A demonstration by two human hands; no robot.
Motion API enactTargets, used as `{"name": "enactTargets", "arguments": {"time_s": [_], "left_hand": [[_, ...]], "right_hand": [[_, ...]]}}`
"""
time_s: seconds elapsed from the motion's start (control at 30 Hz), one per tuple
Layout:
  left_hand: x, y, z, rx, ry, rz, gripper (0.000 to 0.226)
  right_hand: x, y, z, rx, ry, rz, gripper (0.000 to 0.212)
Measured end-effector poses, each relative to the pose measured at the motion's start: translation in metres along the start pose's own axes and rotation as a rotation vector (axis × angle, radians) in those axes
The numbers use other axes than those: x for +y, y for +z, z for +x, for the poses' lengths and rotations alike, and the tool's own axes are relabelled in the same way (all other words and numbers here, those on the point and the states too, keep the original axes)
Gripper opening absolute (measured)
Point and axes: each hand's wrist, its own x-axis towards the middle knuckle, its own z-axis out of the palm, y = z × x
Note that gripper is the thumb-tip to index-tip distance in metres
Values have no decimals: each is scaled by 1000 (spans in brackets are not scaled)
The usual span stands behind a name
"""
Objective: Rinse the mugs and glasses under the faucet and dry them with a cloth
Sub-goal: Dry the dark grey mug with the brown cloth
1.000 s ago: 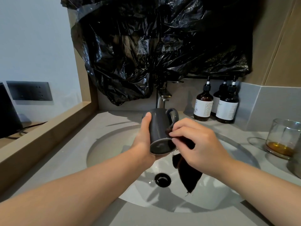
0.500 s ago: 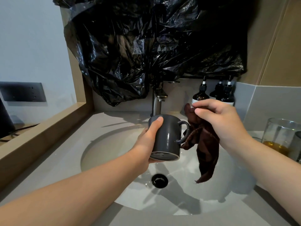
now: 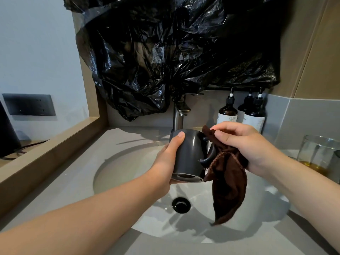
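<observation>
My left hand [image 3: 166, 161] grips a dark grey mug [image 3: 190, 153] upright over the white sink basin [image 3: 125, 166], thumb on its near side, handle pointing right. My right hand [image 3: 242, 144] pinches a dark brown cloth [image 3: 228, 183] against the mug's handle side; the rest of the cloth hangs down over the basin. The faucet [image 3: 179, 115] stands just behind the mug, with no water visibly running. A clear glass [image 3: 318, 153] with amber liquid at its bottom sits on the counter at the far right.
Three dark pump bottles [image 3: 241, 113] stand behind my right hand against the wall. Black plastic sheeting [image 3: 174, 52] hangs above the faucet. The black drain [image 3: 181, 205] lies below the mug. A wooden ledge [image 3: 46, 153] borders the grey counter on the left.
The mug went from tilted to upright. My right hand lifted the cloth away to the right, then brought it back against the mug's handle side.
</observation>
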Motion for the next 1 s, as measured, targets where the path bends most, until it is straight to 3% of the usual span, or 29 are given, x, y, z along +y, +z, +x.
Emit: {"name": "enactTargets", "arguments": {"time_s": [0.1, 0.2, 0.3, 0.4, 0.5, 0.63, 0.8, 0.93, 1.0], "left_hand": [[2, -1, 0, 25, -53, -72, 56], [6, -4, 0, 77, -112, -214, 61], [6, -5, -1, 78, -131, -262, 65], [5, -4, -2, 16, -152, -273, 70], [8, -6, -5, -12, -156, -333, 69], [11, -5, -6, -9, -125, -435, 62], [9, -5, -4, -47, -110, -406, 66], [9, -6, -3, -33, -77, -402, 60], [8, -5, -2, -1, -63, -339, 56]], "right_hand": [[-6, -2, -1, -47, -107, -284, 29], [-9, 0, -3, -8, -253, -613, 24], [-5, 9, -8, 93, -460, -681, 21], [12, 22, -14, -12, -602, -760, 16], [24, 22, -9, -35, -526, -743, 15], [28, 8, 1, 99, -368, -701, 24], [19, 20, -7, 59, -401, -607, 21], [31, 11, 3, 110, -254, -729, 26], [29, 4, 7, 189, -176, -653, 24]]}}
